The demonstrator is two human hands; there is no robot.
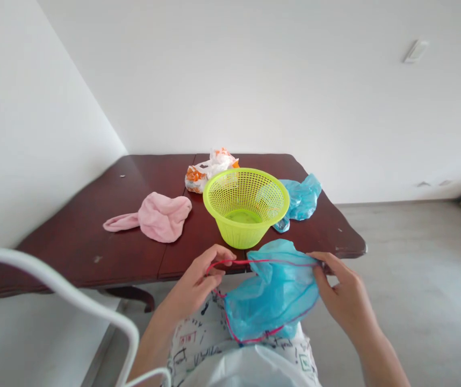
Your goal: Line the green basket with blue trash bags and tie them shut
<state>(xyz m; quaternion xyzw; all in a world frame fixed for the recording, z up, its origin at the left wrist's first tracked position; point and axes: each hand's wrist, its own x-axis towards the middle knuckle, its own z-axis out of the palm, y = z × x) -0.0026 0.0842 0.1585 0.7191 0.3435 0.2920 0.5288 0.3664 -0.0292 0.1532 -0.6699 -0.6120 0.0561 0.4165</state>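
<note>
A thin, translucent blue drawstring bag (273, 301) hangs in front of me, just off the table's near edge. Its red drawstring (263, 261) is stretched between my hands. My left hand (202, 271) holds a loop of that string at the left, fingers curled and partly apart. On the other side, my right hand (341, 290) pinches the bag's rim and string between thumb and fingers. The bag's mouth is spread, with crumpled film inside. Directly beyond it, a lime-green plastic basket (240, 231) with holed sides stands upright on the table.
A dark red-brown wooden table (134, 263) stands against white walls. On it lie a pink cloth (160, 217) at left, a white-and-orange plastic bag (216, 164) behind the basket and a crumpled blue plastic bag (305, 196) at right. A white curved tube (65, 290) crosses the lower left.
</note>
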